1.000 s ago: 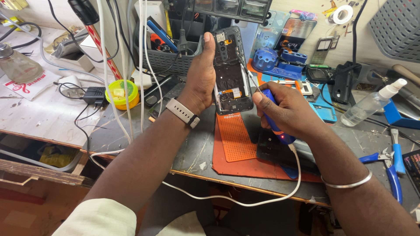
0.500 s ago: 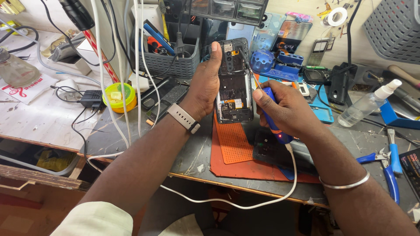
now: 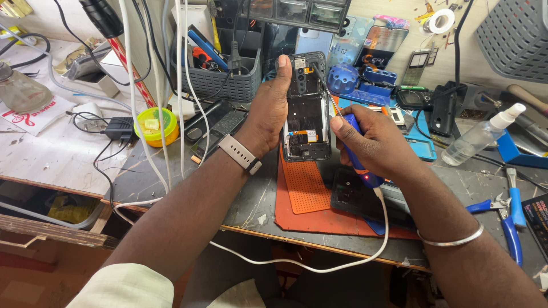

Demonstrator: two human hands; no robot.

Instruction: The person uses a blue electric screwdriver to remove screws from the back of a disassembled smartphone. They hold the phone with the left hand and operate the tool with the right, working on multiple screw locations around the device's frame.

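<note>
My left hand (image 3: 271,114) holds an opened phone (image 3: 307,108) upright above the bench, its back cover off and its black insides and camera block showing. My right hand (image 3: 379,142) grips a blue electric screwdriver (image 3: 357,157) with a red light and a white cord. Its thin bit reaches up to the phone's upper right edge, near the camera block. An orange work mat (image 3: 308,188) lies under both hands. A pale watch sits on my left wrist and a metal bangle on my right.
A grey basket (image 3: 220,82) of tools stands behind the phone. A yellow-green tub (image 3: 155,125) sits at left among hanging cables. A spray bottle (image 3: 479,137) and blue pliers (image 3: 508,214) lie at right. Phone covers lean against the back wall.
The phone and both hands have stayed together with only a slight shift in the view. The screwdriver bit remains at the phone's upper part.
</note>
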